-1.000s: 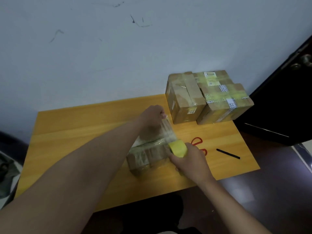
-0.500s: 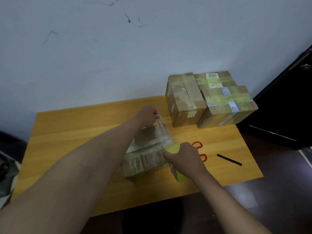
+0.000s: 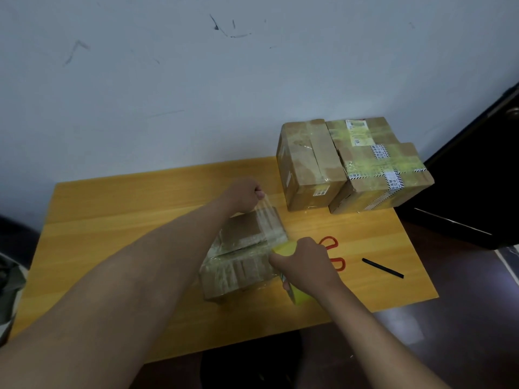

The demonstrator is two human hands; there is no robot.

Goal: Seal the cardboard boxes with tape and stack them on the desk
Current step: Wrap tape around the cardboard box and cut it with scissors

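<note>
A small cardboard box [image 3: 241, 256] lies in the middle of the wooden desk [image 3: 112, 220], wrapped in clear tape. My left hand [image 3: 243, 195] pinches the free end of the clear tape strip [image 3: 269, 220] just past the box's far edge. My right hand [image 3: 306, 265] grips the yellow tape roll [image 3: 283, 248] at the box's near right corner. The strip runs taut over the box top between both hands. Sealed boxes [image 3: 309, 164] [image 3: 382, 169] stand side by side at the desk's far right.
Red-handled scissors [image 3: 334, 254] lie just right of my right hand, partly hidden by it. A thin black stick [image 3: 382, 268] lies further right. A dark door [image 3: 483, 178] stands beyond the desk's right edge. A marked white wall rises behind.
My right hand has pulled the tape roll from the box top down past its near right corner, stretching the strip. My left hand has kept hold of the tape end at the far edge.
</note>
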